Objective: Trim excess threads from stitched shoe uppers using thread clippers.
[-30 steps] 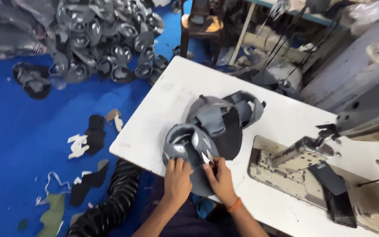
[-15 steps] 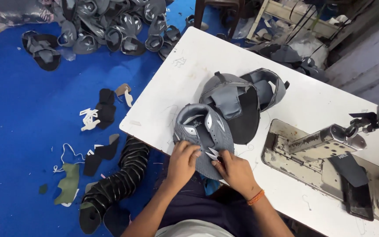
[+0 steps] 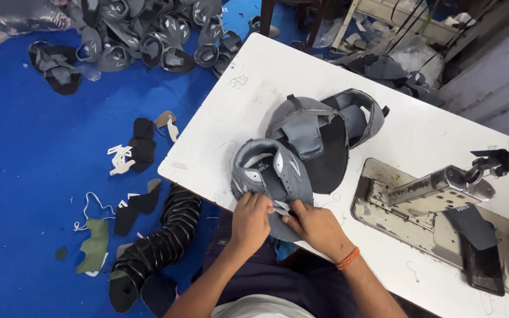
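Grey shoe upper (image 3: 271,176), curved, pale side stripes, at table's near edge w/ small white piece (image 3: 281,207).

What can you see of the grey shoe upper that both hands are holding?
The grey shoe upper lies at the near edge of the white table, partly past the edge. It looks like soft fabric with lighter curved stripes on its side, a padded collar and a white label inside. It is unfinished, with no sole. The left hand and the right hand pinch its near end, where a small white piece shows. Its far side touches or overlaps another grey upper behind it.
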